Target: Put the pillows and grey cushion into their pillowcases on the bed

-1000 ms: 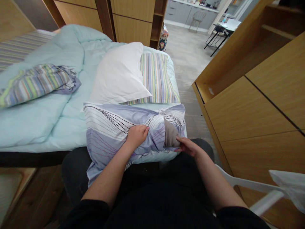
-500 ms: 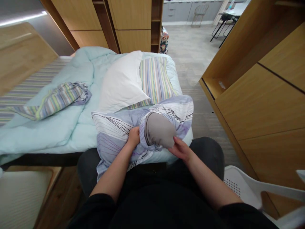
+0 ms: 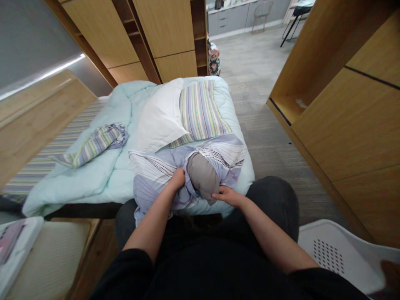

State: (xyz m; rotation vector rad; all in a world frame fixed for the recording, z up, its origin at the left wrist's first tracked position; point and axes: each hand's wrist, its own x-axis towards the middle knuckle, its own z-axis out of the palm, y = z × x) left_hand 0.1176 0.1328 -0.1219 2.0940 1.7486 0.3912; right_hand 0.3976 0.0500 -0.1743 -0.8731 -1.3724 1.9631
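Observation:
A lavender and white patterned pillowcase (image 3: 153, 177) lies bunched at the bed's near edge, partly over my lap. From its opening bulges a rounded, smooth grey pillow (image 3: 203, 175); the rest is hidden inside the fabric. My left hand (image 3: 178, 178) is closed on the pillowcase at the left rim of the opening. On the other side, my right hand (image 3: 226, 195) pinches the near right edge of the grey pillow. Just beyond lie a white pillow (image 3: 161, 118) and a striped pillow (image 3: 201, 110), the white one partly overlapping the striped one.
A pale mint quilt (image 3: 121, 179) covers the bed. Crumpled striped cloth (image 3: 96, 143) rests on it at left. Wooden cabinets (image 3: 353, 137) stand right and behind. A white chair (image 3: 337, 250) is at lower right, a cushioned seat (image 3: 56, 254) at lower left.
My right hand has moved slightly left and stays on the grey pillow's edge. The grey bulge looks a little narrower. My left hand keeps its hold; the camera view has shifted.

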